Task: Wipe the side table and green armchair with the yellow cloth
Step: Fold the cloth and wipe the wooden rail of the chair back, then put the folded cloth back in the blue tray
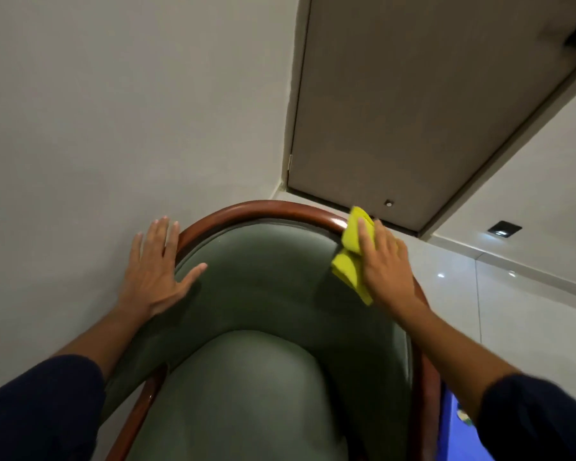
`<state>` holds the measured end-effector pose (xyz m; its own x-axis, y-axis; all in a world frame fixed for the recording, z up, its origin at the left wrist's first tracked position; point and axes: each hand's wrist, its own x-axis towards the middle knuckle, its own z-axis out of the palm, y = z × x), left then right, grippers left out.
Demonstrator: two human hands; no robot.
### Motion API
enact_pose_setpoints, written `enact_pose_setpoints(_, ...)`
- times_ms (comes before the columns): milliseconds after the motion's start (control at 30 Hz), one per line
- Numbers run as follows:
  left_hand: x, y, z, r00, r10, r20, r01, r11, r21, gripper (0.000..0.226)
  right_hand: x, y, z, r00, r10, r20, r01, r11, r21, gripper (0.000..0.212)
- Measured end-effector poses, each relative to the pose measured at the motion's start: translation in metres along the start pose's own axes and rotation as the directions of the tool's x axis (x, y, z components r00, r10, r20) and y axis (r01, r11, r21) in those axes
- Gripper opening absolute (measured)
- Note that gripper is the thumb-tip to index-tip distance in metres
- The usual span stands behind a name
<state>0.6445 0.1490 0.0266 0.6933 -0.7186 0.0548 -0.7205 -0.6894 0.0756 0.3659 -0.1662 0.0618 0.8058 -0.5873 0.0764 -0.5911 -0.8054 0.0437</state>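
Note:
The green armchair (pixel 263 294) fills the lower middle of the view, its curved back edged by a reddish wooden rim (pixel 263 207). My right hand (pixel 384 264) presses the folded yellow cloth (pixel 350 257) against the upper right of the backrest, where the green padding meets the wooden rim. My left hand (pixel 157 271) lies flat with fingers spread on the left side of the backrest, over the rim. The seat cushion (pixel 246 394) bulges below. The side table is not in view.
A pale wall (pixel 113 111) stands close behind the chair on the left. A closed beige door (pixel 413 111) is behind it on the right, with a floor stop (pixel 388 203). Glossy white floor tiles (pixel 512 311) extend right; something blue (pixel 456 427) shows at the chair's right side.

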Motion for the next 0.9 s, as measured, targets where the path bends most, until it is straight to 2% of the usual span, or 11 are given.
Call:
enact_pose_setpoints(133, -0.050, 0.085, -0.031, 0.997, -0.059, -0.039, 0.057, 0.997, -0.055, 0.081, -0.084, 0.027, -0.019, 0.956, 0.272, 0.110, -0.292, 0.925, 0.244, 0.059)
enact_pose_setpoints(200, -0.078, 0.152, -0.042, 0.997, -0.078, 0.019, 0.080, 0.931, -0.357, 0.056, -0.105, 0.027, -0.029, 0.944, 0.322, 0.067, -0.322, 0.861, 0.395, 0.056)
enact_pose_setpoints(267, -0.093, 0.211, -0.055, 0.961, -0.069, 0.267, 0.240, 0.688, -0.685, 0.041, -0.109, 0.017, -0.041, 0.943, 0.333, 0.004, -0.272, 0.765, 0.584, 0.053)
enact_pose_setpoints(333, -0.117, 0.269, -0.072, 0.864, 0.041, 0.502, 0.425, 0.473, -0.772, 0.052, -0.125, 0.012, -0.062, 0.956, 0.291, -0.035, -0.154, 0.601, 0.784, 0.045)
enact_pose_setpoints(433, -0.143, 0.317, -0.088, 0.809, 0.162, 0.565, 0.539, 0.180, -0.823, 0.051, -0.157, 0.009, -0.076, 0.949, 0.303, 0.090, -0.160, 0.217, 0.963, 0.036)
enact_pose_setpoints(500, -0.152, 0.336, -0.099, 0.885, 0.066, 0.461, 0.440, 0.209, -0.873, 0.031, -0.181, 0.017, -0.077, 0.903, 0.313, 0.295, -0.266, -0.134, 0.955, 0.032)
enact_pose_setpoints(600, -0.163, 0.364, -0.117, 0.962, -0.040, 0.269, 0.254, 0.491, -0.834, 0.028, -0.223, 0.049, -0.071, 0.817, 0.225, 0.531, -0.357, -0.525, 0.772, 0.025)
enact_pose_setpoints(633, -0.168, 0.377, -0.124, 0.974, -0.019, 0.227, 0.202, 0.531, -0.823, 0.027, -0.239, 0.063, -0.067, 0.788, 0.195, 0.584, -0.359, -0.624, 0.694, 0.032)
enact_pose_setpoints(733, -0.185, 0.422, -0.137, 0.944, 0.138, 0.300, 0.212, 0.441, -0.872, 0.020, -0.293, 0.104, -0.048, 0.702, 0.138, 0.699, -0.373, -0.764, 0.526, 0.061)
enact_pose_setpoints(833, -0.203, 0.468, -0.133, 0.817, 0.247, 0.521, 0.466, 0.248, -0.849, 0.028, -0.345, 0.139, -0.023, 0.675, 0.079, 0.734, -0.419, -0.777, 0.470, 0.052)
enact_pose_setpoints(900, -0.215, 0.485, -0.119, 0.750, 0.262, 0.607, 0.576, 0.190, -0.795, 0.021, -0.371, 0.159, -0.011, 0.671, 0.018, 0.741, -0.431, -0.804, 0.410, 0.047)
